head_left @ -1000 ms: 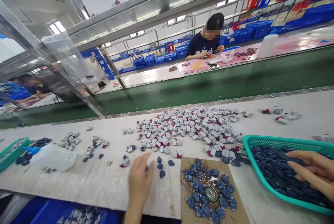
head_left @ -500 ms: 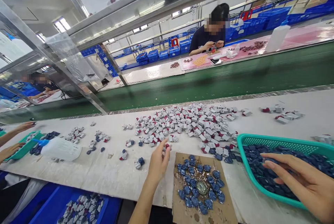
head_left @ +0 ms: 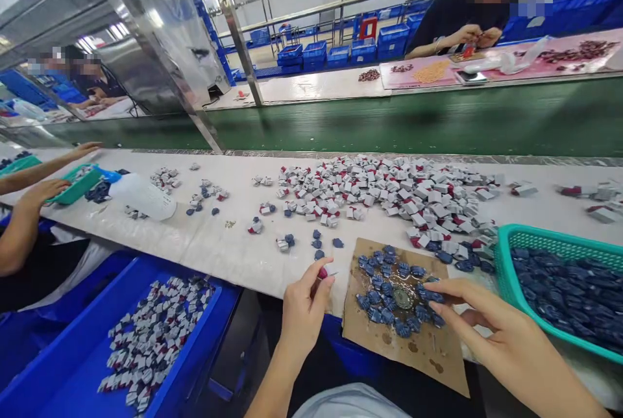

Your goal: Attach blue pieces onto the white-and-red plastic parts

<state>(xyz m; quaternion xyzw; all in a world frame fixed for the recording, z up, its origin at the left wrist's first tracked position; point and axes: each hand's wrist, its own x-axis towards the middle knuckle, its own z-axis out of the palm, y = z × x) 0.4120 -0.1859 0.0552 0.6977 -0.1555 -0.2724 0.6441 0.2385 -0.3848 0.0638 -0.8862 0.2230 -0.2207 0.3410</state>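
Note:
My left hand (head_left: 309, 304), in front of the table edge, pinches a small white and dark red piece (head_left: 323, 272) between thumb and fingertips. My right hand (head_left: 491, 327) reaches over a brown cardboard sheet (head_left: 403, 341), finger and thumb closed around a small dark blue piece (head_left: 430, 295). Several similar blue pieces (head_left: 387, 288) lie on the cardboard in a ring about a round, wet-looking greenish spot (head_left: 403, 299). Right of it stands a green basket (head_left: 574, 233) full of dark blue pieces. A large heap of white and red pieces (head_left: 379, 191) lies behind the cardboard.
A white bottle with a blue cap (head_left: 146, 197) lies on the table at left, near a co-worker's hands (head_left: 48, 191) and a small green basket (head_left: 80, 187). A blue bin (head_left: 63, 356) holds finished-looking pieces below. Beyond the table runs a green belt (head_left: 316, 129); a person (head_left: 452, 22) sits across.
My right hand has moved left from the green basket to the cardboard. My left hand now holds a white and red piece. Blue pieces now show on the table beyond it. The view has shifted.

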